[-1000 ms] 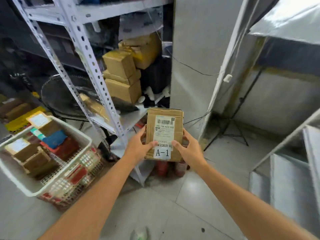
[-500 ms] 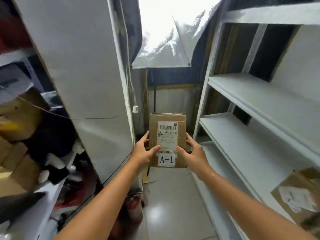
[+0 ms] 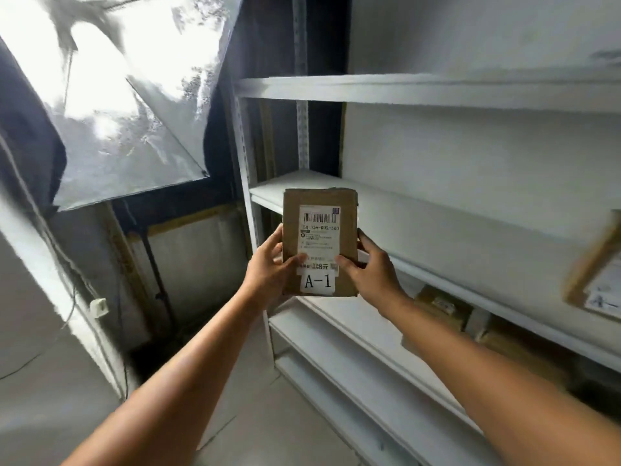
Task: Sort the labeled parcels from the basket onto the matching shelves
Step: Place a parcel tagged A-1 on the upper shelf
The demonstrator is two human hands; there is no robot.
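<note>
I hold a small brown cardboard parcel (image 3: 319, 227) upright in front of me, its white shipping label and an "A-1" sticker facing me. My left hand (image 3: 268, 267) grips its left edge with the thumb on the label. On the other side, my right hand (image 3: 369, 267) grips the right edge, thumb also on the front. Behind the parcel rises a white metal shelf unit (image 3: 420, 92) with several boards. The basket is out of view.
Another labelled cardboard parcel (image 3: 598, 274) lies on the middle shelf at the far right. More brown boxes (image 3: 443, 307) sit on the board below. A reflective sheet (image 3: 134, 112) hangs at upper left, and a white panel (image 3: 40, 297) with cables stands at left.
My view has swung right and upward, from the basket and the left rack to the white shelf unit. Both hands kept the same hold on the A-1 parcel, now raised before the shelves.
</note>
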